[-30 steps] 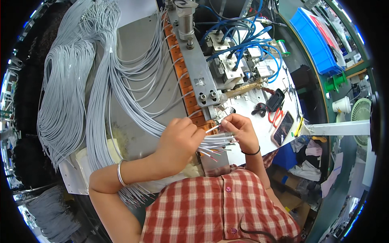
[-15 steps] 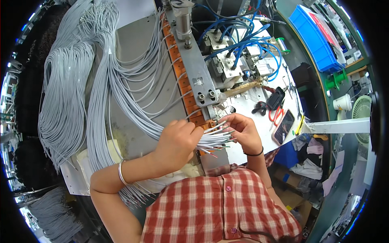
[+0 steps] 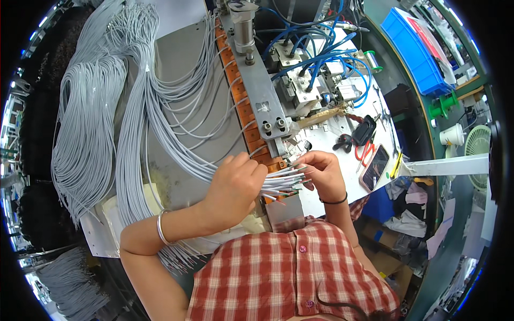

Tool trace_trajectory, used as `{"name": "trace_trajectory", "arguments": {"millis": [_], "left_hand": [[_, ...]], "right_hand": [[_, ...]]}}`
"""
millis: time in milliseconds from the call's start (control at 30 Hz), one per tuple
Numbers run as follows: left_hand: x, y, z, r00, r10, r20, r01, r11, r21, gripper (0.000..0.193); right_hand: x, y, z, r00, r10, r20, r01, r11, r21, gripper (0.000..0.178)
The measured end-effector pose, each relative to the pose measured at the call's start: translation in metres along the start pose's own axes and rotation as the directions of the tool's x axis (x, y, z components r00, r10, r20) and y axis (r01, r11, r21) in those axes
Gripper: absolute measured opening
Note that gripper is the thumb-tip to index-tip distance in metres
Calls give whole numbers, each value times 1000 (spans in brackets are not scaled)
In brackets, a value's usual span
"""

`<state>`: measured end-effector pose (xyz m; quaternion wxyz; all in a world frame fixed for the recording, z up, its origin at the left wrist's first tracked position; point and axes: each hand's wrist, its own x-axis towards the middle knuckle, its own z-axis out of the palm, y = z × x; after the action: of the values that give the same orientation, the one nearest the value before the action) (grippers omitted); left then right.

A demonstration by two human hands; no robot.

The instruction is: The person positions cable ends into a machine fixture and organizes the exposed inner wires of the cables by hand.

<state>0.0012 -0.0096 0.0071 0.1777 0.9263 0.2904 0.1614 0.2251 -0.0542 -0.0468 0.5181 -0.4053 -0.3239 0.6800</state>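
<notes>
My left hand (image 3: 235, 184), a silver bangle on its wrist, is closed round a bundle of thin grey cables (image 3: 184, 155). Their stripped ends, with small red, green and white wire tips, fan out to the right of the fist. My right hand (image 3: 325, 174), with a black band at the wrist, pinches at the tip of one cable from this bundle. Just beyond both hands runs a row of orange blocks (image 3: 243, 109), where single grey cables lie at intervals. A grey metal bar (image 3: 259, 88) with bolts and a cylinder stands along that row.
More grey cables (image 3: 88, 134) hang in thick loops at the left. Blue air tubes (image 3: 316, 69) run over metal fixtures at the far right. Red-handled scissors (image 3: 366, 153), a phone (image 3: 375, 168) and a black object (image 3: 364, 130) lie on the white surface. A blue bin (image 3: 415, 51) stands farther right.
My right fingers have shifted slightly at the cable tips, and the bundle's ends sit a little differently. My left hand keeps its hold, nearly still.
</notes>
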Motion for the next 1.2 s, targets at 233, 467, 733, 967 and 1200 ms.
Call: {"name": "trace_trajectory", "arguments": {"millis": [233, 467, 733, 967, 1200], "left_hand": [[-1, 3, 1, 1000, -12, 16, 12, 1000, -2, 26], [-1, 0, 8, 993, 120, -17, -119, 993, 18, 24], [-1, 0, -3, 998, -41, -54, 40, 999, -14, 26], [-4, -5, 11, 998, 48, -49, -40, 989, 142, 31], [1, -2, 3, 997, 63, -48, -61, 997, 46, 23]], "right_hand": [[1, -4, 2, 994, 57, 88, -55, 998, -29, 8], [3, 6, -1, 999, -20, -41, 12, 982, -186, 11], [12, 9, -1, 996, 85, -28, -87, 991, -103, 11], [9, 4, 3, 989, 81, -126, -125, 911, -393, 8], [6, 9, 11, 987, -155, -32, 144, 962, -233, 11]]}}
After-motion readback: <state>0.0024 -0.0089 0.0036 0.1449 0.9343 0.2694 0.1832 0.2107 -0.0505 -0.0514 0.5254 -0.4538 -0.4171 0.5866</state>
